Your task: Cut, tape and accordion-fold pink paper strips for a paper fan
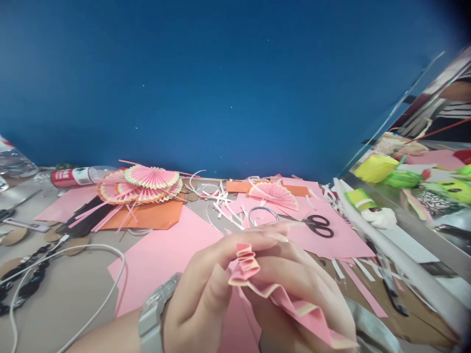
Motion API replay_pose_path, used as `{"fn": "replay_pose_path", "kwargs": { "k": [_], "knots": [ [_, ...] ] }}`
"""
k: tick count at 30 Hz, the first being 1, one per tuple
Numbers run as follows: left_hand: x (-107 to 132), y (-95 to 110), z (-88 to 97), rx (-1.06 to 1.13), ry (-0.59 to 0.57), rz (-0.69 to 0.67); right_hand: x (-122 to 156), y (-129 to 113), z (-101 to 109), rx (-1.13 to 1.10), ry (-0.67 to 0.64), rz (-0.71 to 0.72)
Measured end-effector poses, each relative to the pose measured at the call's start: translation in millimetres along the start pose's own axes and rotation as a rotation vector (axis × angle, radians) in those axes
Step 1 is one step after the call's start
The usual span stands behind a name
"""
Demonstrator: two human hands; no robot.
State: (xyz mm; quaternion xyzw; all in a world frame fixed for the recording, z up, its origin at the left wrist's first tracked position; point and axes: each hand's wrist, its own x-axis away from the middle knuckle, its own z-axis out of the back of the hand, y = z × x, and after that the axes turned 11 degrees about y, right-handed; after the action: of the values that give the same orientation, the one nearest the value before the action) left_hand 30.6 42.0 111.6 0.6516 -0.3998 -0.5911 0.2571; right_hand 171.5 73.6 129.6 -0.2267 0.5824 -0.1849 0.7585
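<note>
A pink paper strip with cream edges, folded in accordion pleats (248,267), is held between my two hands. Tight pleats bunch up at its left end, while looser zigzag folds run down to the lower right. My left hand (209,274), with a grey watch (156,306) on its wrist, is closed on the bunched end. Wrapped around the strip from the right is my right hand (305,279). Pink paper sheets (172,260) lie beneath the hands. Just beyond the fingers are black-handled scissors (318,225) and a clear ring of tape (263,215).
Finished pink pleated fans (152,177) rest on orange paper (147,215) at back left; another fan (272,193) lies behind the hands. A bottle (73,176), a white cable (121,260), white paper scraps (221,206) and a utility knife (395,291) surround them. A blue partition (235,88) rises behind.
</note>
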Motion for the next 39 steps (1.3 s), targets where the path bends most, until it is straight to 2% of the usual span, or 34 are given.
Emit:
{"fn": "replay_pose_path", "kwargs": {
  "k": [4,6,13,19,23,33,37,39],
  "knots": [
    [5,-8,-8.2,0.072,0.157,0.039,4,5,-5,0.037,-0.044,0.011],
    [5,-10,-8.9,0.077,0.183,0.019,5,5,-7,0.038,-0.034,0.018],
    [3,-7,-4.1,0.021,0.105,0.005,-2,-2,-12,0.044,0.069,-0.066],
    [4,-5,-6.1,-0.036,0.116,-0.003,1,-1,-8,0.023,0.027,-0.076],
    [4,-4,-5.2,-0.033,0.054,0.014,0,-4,-8,0.044,0.085,-0.077],
    [8,-11,-7.9,-0.022,0.115,0.057,10,-2,-13,0.084,0.101,-0.124],
    [12,-24,-7.4,-0.119,0.119,0.058,8,6,-13,0.140,0.092,-0.191],
    [14,-29,-8.1,-0.176,0.137,0.013,7,10,-13,0.156,0.070,-0.219]
  ]
}}
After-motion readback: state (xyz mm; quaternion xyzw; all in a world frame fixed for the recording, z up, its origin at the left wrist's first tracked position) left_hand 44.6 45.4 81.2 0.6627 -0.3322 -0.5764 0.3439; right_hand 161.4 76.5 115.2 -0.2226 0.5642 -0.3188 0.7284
